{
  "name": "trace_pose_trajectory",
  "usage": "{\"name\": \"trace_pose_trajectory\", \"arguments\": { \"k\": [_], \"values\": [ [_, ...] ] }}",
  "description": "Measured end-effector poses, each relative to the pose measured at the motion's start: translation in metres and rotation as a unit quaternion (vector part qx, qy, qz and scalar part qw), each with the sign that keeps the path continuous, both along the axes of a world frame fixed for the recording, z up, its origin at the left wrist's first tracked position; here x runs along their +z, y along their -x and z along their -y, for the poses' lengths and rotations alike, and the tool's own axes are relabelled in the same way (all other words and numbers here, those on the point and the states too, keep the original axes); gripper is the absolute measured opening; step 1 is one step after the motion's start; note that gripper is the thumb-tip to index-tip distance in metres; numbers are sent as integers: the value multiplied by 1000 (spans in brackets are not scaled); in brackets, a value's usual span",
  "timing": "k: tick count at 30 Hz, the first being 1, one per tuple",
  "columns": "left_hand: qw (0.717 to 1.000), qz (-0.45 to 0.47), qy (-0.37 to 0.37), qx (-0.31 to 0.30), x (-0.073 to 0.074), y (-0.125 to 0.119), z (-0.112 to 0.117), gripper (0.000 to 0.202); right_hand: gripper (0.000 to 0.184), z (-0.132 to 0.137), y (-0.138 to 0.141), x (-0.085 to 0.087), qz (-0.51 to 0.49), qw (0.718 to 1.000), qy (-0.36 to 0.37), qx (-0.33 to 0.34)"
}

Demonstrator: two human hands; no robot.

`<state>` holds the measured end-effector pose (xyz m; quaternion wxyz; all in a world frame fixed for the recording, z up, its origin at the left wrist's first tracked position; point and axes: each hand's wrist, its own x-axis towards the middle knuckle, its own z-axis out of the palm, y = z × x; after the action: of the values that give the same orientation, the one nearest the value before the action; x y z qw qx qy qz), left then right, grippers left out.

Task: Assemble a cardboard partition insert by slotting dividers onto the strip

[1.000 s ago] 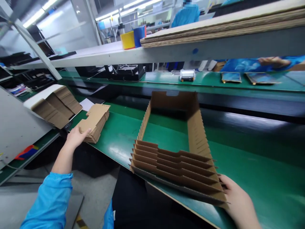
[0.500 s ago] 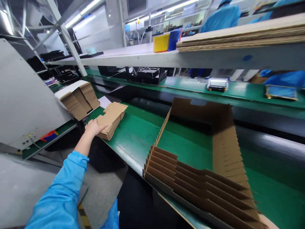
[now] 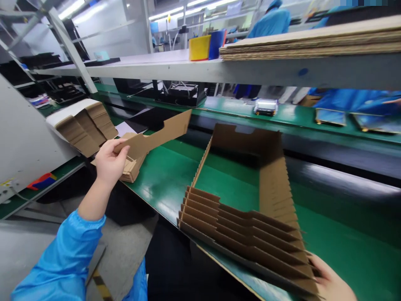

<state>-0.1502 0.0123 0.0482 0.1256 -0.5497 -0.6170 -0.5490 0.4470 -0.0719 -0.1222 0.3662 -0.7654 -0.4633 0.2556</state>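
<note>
Pinched in my left hand is one cardboard divider, a notched strip tilted up above the stack of dividers it partly hides. The cardboard frame stands on the green work surface, with slots along its two sides. Several dividers stand upright in the slots at its near end. My right hand is at the frame's near right corner, fingers curled around the cardboard wall, thumb side partly hidden.
A white-topped box with packed cardboard pieces stands at the left. Overhead runs a shelf with flat cardboard sheets and a yellow and blue bin. A blue-clad co-worker is beyond it. Framed panels lie on the far green belt.
My left hand has lifted one divider off the stack and tilted it up. The view has shifted, bringing more of my right hand into sight at the frame's corner.
</note>
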Motion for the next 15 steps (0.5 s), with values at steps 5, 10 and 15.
{"name": "trace_pose_trajectory", "arguments": {
  "k": [5, 10, 15],
  "values": [
    [971, 73, 42, -225, 24, -82, 33, 20, 39, -2, 10, 40, -95, 977, -154, -111],
    [900, 30, 134, -413, 31, -141, 40, 19, 68, -5, 37, 100, -86, 924, -371, 36],
    [886, 13, 104, -451, 21, -164, 27, 19, 29, -9, 59, 134, -9, 910, -412, 49]
  ]
}}
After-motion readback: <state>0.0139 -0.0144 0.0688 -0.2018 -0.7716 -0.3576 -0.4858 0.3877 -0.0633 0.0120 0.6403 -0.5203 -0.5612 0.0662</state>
